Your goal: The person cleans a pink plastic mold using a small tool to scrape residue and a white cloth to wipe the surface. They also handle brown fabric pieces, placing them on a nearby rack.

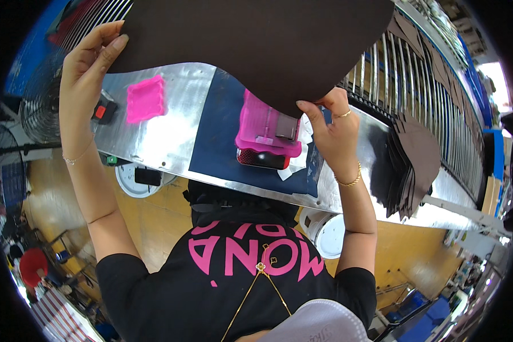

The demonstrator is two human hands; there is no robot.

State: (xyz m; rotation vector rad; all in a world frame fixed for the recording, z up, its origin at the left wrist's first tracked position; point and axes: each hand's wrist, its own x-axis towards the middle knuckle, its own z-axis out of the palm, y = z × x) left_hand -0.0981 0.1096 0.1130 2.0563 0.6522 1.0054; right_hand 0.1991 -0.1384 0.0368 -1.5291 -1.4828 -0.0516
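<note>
Between my two hands stretches a large dark brown sheet [256,40] of thin, flexible material with a curved near edge, raised above the table. My left hand [91,65] pinches its left edge between thumb and fingers. At the sheet's lower right corner, my right hand [336,128] grips it with thumb and bent fingers. Just below this corner stands a bright pink tray [249,128], partly hidden by the sheet, with a small grey-brown block [285,130] in it. The tray rests over a red and black object [262,158] on a dark blue mat [219,145].
A second pink tray [146,100] lies on the metal table [174,108], near a small black and red device [102,109]. Brown cut pieces [416,154] are stacked at right beside a rack of metal rods [404,71]. A fan [40,102] stands at left; white buckets [330,236] sit below.
</note>
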